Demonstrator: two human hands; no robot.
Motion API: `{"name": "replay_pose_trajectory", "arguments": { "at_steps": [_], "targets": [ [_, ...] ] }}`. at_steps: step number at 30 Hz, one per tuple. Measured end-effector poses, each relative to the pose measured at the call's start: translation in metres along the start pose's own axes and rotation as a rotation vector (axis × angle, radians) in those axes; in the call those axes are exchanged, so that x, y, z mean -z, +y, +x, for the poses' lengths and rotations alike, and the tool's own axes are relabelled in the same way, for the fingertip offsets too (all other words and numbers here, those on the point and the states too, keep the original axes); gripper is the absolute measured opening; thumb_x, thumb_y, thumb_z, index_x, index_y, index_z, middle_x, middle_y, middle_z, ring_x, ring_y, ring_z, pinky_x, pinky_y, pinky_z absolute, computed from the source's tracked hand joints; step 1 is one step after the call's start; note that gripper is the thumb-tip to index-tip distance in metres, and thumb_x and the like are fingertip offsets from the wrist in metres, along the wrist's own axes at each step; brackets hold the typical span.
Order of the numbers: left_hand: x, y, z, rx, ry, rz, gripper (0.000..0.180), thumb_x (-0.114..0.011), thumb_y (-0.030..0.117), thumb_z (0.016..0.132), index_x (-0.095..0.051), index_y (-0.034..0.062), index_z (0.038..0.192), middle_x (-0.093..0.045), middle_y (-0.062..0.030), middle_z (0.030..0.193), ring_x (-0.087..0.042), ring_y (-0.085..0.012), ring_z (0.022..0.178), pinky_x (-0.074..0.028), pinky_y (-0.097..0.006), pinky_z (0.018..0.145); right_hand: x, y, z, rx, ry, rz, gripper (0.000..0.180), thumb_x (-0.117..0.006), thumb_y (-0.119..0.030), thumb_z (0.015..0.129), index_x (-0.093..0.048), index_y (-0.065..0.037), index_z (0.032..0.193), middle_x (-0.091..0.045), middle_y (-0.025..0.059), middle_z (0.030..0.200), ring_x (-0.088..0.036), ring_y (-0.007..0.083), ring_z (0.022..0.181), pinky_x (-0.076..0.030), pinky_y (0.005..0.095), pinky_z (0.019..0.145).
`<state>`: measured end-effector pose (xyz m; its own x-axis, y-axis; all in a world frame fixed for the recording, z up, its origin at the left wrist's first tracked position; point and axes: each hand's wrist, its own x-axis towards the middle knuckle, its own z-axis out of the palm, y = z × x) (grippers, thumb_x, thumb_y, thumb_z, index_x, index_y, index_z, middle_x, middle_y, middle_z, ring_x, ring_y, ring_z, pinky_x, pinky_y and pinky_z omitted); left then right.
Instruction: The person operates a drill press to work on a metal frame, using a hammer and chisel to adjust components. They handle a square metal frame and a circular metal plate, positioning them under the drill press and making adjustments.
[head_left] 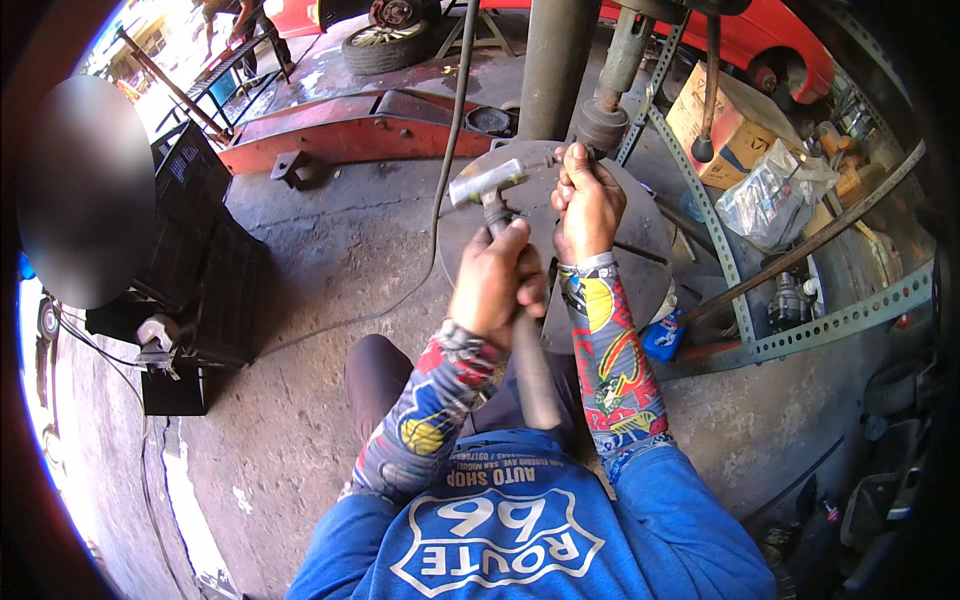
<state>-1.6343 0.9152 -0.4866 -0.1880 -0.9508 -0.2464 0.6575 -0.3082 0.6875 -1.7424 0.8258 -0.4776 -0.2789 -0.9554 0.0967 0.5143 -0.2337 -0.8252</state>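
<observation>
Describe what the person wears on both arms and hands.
Both hands are bare: the left hand and the right hand have no gloves. Each forearm wears a tight printed sleeve with cartoon-style patterns in red, yellow, blue and grey, reaching the wrist. Above the elbows, short blue shirt sleeves cover them.

A hammer with a bright steel head and a worn handle is gripped mid-handle, its head raised and tilted over a round, dark metal plate. A small dark part is pinched upright at the plate's far edge, just beside the hammer head.
</observation>
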Motion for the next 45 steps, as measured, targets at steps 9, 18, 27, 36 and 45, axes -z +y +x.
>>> {"name": "replay_pose_trajectory", "arguments": {
  "at_steps": [9, 18, 27, 36, 45],
  "targets": [
    [0.027, 0.024, -0.006, -0.373, 0.387, -0.329, 0.019, -0.048, 0.027, 0.1, -0.045, 0.016, 0.085, -0.039, 0.0051, 0.062, -0.042, -0.0097, 0.049, -0.04, -0.025, 0.046, 0.001, -0.002, -0.001, -0.007, 0.004, -0.022, 0.028, -0.068, -0.025, 0.093, -0.066, 0.002, 0.093, -0.048, -0.0043, 0.065, -0.039, 0.003, 0.053, -0.032, 0.0192, 0.047],
    [0.016, 0.013, -0.009, -0.196, 0.181, -0.114, 0.014, -0.051, 0.025, 0.099, -0.045, 0.0153, 0.091, -0.038, 0.0049, 0.064, -0.038, -0.0081, 0.045, -0.037, -0.026, 0.042, 0.001, -0.003, -0.002, -0.013, 0.007, -0.013, 0.028, -0.068, -0.025, 0.093, -0.066, 0.003, 0.093, -0.049, -0.004, 0.066, -0.04, 0.003, 0.053, -0.032, 0.0192, 0.047],
    [-0.009, 0.011, -0.014, -0.08, -0.027, 0.062, 0.017, -0.057, 0.026, 0.096, -0.047, 0.0125, 0.093, -0.042, 0.002, 0.064, -0.039, -0.01, 0.042, -0.038, -0.028, 0.037, 0.001, -0.004, -0.002, -0.007, 0.011, -0.037, 0.025, -0.067, -0.023, 0.094, -0.065, 0.001, 0.094, -0.048, -0.0044, 0.068, -0.04, 0.0027, 0.054, -0.032, 0.0193, 0.048],
    [0.169, 0.028, -0.089, -0.083, 0.324, 0.21, 0.034, -0.05, 0.029, 0.094, -0.055, 0.0053, 0.118, -0.051, -0.0024, 0.07, -0.045, -0.0124, 0.047, -0.038, -0.028, 0.042, 0.045, -0.044, -0.024, -0.133, -0.285, -0.263, 0.024, -0.063, -0.027, 0.095, -0.061, -0.003, 0.095, -0.052, -0.0006, 0.076, -0.043, 0.0061, 0.06, -0.034, 0.022, 0.053],
    [0.415, -0.092, -0.203, 0.249, 1.035, 0.006, 0.015, -0.061, 0.019, 0.084, -0.057, 0.0055, 0.09, -0.056, -0.0068, 0.07, -0.056, -0.0192, 0.055, -0.045, -0.035, 0.043, 0.277, -0.024, -0.137, -0.724, -0.288, -0.521, 0.026, -0.064, -0.03, 0.09, -0.061, -0.007, 0.079, -0.06, 0.004, 0.073, -0.055, 0.0121, 0.062, -0.043, 0.0261, 0.055]
  ]
}}
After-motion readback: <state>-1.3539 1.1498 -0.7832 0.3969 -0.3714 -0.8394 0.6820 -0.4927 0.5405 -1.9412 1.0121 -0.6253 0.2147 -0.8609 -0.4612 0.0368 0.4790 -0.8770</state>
